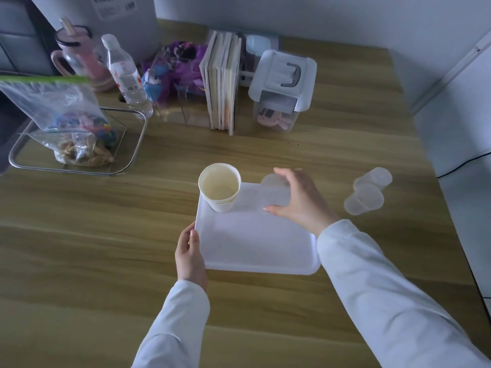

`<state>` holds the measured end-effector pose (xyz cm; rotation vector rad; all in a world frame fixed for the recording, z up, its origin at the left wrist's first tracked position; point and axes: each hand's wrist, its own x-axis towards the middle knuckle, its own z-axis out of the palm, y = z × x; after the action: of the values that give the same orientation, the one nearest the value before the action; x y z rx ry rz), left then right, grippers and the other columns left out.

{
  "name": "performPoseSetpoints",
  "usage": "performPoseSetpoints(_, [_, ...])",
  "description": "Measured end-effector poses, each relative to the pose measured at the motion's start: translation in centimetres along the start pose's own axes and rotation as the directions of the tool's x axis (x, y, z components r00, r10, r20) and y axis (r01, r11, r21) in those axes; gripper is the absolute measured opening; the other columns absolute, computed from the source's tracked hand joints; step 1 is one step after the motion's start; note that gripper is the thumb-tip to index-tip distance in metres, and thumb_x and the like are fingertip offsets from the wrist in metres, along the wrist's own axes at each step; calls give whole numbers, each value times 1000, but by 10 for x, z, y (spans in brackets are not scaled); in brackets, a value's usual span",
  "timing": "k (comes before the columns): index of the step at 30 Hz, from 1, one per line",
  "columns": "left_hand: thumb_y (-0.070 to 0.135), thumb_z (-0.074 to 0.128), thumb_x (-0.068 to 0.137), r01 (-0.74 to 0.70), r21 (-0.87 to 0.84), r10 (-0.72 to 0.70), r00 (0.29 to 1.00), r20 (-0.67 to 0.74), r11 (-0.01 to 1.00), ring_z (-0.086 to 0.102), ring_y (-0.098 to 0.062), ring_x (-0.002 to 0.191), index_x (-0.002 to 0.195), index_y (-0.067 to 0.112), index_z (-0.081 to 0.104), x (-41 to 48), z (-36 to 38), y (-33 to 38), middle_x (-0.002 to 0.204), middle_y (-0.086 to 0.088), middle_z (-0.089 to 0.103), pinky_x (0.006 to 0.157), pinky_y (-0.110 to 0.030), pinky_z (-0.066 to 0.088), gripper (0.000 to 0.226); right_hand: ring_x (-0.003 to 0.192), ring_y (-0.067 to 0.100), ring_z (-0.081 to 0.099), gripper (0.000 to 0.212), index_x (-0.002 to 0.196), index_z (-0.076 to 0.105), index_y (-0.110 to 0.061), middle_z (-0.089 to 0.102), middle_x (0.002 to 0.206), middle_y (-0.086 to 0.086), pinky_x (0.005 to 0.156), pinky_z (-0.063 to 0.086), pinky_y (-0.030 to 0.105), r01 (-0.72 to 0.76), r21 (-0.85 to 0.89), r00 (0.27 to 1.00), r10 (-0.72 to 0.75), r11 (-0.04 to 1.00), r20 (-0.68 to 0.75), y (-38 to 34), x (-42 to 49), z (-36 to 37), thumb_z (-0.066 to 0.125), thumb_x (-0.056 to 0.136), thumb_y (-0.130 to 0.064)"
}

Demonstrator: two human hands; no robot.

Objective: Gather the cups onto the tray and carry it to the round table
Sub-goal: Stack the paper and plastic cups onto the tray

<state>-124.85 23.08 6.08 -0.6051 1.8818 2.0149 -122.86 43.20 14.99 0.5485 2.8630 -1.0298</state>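
A white rectangular tray (252, 245) lies on the wooden table in front of me. A white paper cup (220, 187) stands upright in its far left corner. My left hand (190, 254) grips the tray's left edge. My right hand (300, 199) is closed around a clear plastic cup (273, 192) at the tray's far right corner. Two more clear plastic cups (368, 192) lie on the table to the right of the tray, one (377, 177) behind the other.
A glass dish (132, 144) with zip bags sits at the far left. Behind it stand a water bottle (127, 75) and a pink jug (79, 62). Books (221, 83) and a lidded plastic box (281, 88) line the back. The table's right edge is near the loose cups.
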Motion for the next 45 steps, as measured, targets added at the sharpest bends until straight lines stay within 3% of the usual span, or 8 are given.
performPoseSetpoints(4, [20, 41, 96, 8, -12, -7, 1000, 17, 1000, 57, -26, 107, 93, 34, 63, -4, -10, 2, 111, -6, 64, 101, -49, 43, 27, 127, 22, 37, 85, 138, 32, -16, 41, 132, 8, 99, 26, 20, 6, -19, 1000, -6, 1000, -14, -15, -3, 17, 77, 67, -28])
performPoseSetpoints(13, [21, 41, 95, 14, -25, -14, 1000, 26, 1000, 56, -36, 118, 93, 35, 64, -3, -28, 1, 120, -13, 64, 102, -56, 42, 27, 126, 26, 38, 90, 140, 29, -13, 41, 131, 12, 107, 32, 32, 21, -7, 998, -21, 1000, -66, -31, -7, 37, 78, 66, -27])
performPoseSetpoints(25, [22, 40, 95, 11, 30, -14, 996, 89, 999, 58, -30, 112, 96, 33, 62, 2, -25, 1, 116, -7, 63, 102, -50, 45, 25, 129, 23, 35, 97, 142, 23, -14, 39, 136, 11, 107, 28, 29, -79, 93, 985, 92, 992, -143, -17, -20, 25, 79, 65, -30])
performPoseSetpoints(30, [23, 41, 95, 7, 28, -9, 996, 94, 1000, 58, -28, 109, 93, 35, 62, 1, -12, 1, 112, -5, 63, 101, -50, 44, 25, 120, 19, 46, 81, 137, 33, -15, 46, 132, 8, 103, 41, 38, -190, 165, 936, 229, 968, -268, 32, -36, -25, 75, 70, -32])
performPoseSetpoints(35, [26, 42, 94, 10, 45, -12, 998, 59, 999, 57, -25, 107, 87, 41, 62, 3, 4, 0, 113, -3, 61, 103, -50, 43, 26, 120, 22, 48, 73, 131, 39, -14, 49, 131, 7, 99, 40, 34, -373, 208, 821, 426, 904, -380, 103, -45, -61, 74, 70, -36])
performPoseSetpoints(39, [28, 42, 95, 17, 39, -18, 1000, 26, 999, 56, -24, 107, 91, 39, 60, 9, 20, -5, 113, -2, 60, 103, -49, 43, 21, 121, 29, 46, 76, 130, 41, -10, 50, 131, 12, 99, 40, 41, -485, 206, 755, 526, 850, -391, 151, -43, -67, 75, 68, -38])
performPoseSetpoints(43, [31, 42, 95, 23, 49, -23, 1000, -7, 999, 56, -24, 99, 93, 41, 61, 14, 34, -10, 108, 0, 61, 82, -41, 48, 22, 127, 32, 38, 83, 133, 37, -8, 46, 133, 17, 103, 36, 44, -540, 130, 745, 544, 831, -386, 178, -30, -62, 75, 66, -41])
performPoseSetpoints(45, [31, 42, 95, 22, 46, -21, 1000, -23, 999, 57, -23, 97, 93, 41, 62, 17, 40, -13, 102, 3, 63, 81, -39, 47, 23, 127, 33, 36, 87, 133, 36, -5, 46, 132, 20, 105, 34, 44, -557, 93, 743, 545, 826, -388, 186, -21, -60, 75, 65, -43])
